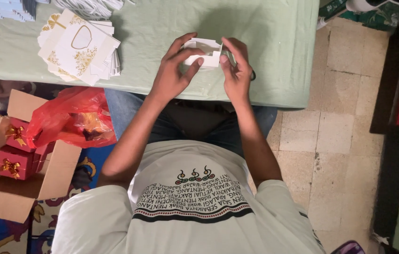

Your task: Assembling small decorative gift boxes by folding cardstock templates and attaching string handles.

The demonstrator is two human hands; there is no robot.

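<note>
a small white folded card box (pixel 204 52), part-assembled with thin flaps and a notched upper edge, is held just above the pale green cloth-covered worktop (pixel 162 42), near its front edge. its long axis runs left to right across the view, and its open side appears to face up and toward the person, though the inside is hard to make out. the left hand (pixel 173 70) has its grip closed on the box's left end, thumb under the front and fingers curled over the top. the right hand (pixel 236 70) pinches the right end, fingers narrow on the flap there. to the left on the worktop lies a fanned stack of flat white card blanks with gold floral print (pixel 79 47). on the floor at left, an open brown cardboard carton (pixel 2 188) holds small red gift boxes with gold bows (pixel 14 150), beside a crumpled red plastic bag (pixel 75 115).
</note>
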